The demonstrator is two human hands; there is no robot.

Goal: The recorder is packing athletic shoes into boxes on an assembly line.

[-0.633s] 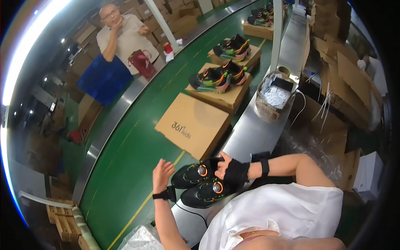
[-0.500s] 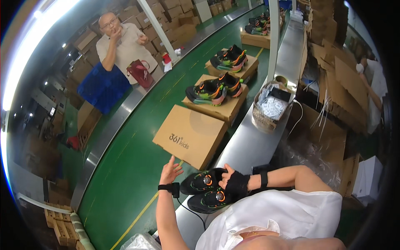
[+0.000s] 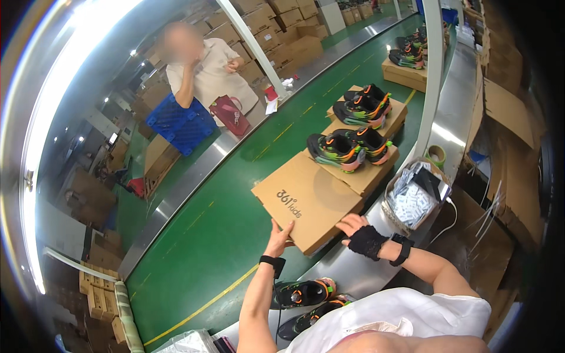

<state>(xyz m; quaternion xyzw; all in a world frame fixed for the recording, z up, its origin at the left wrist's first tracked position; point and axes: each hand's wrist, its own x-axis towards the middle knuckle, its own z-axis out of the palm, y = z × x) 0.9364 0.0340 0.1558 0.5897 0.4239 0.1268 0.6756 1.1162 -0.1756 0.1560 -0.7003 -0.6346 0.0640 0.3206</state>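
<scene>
A closed brown cardboard shoebox lies in front of me on the green conveyor belt. My left hand grips its near edge, thumb on the lid and fingers at the side. At the box's right corner is my right hand, in a black fingerless glove, with fingers stretched out against the side. Close to my body, a black sneaker with orange and green trim rests beside its mate, partly hidden by my white shirt. Both wrists wear black straps.
Beyond the box, a pair of sneakers stands on another shoebox, with more pairs farther along. On the metal ledge are a tub of small white packets and a tape roll. A person stands across the belt.
My right hand has left the sneakers and reached the box's right side. My left hand, earlier beside the box with fingers spread, now grips its near edge. The view has shifted.
</scene>
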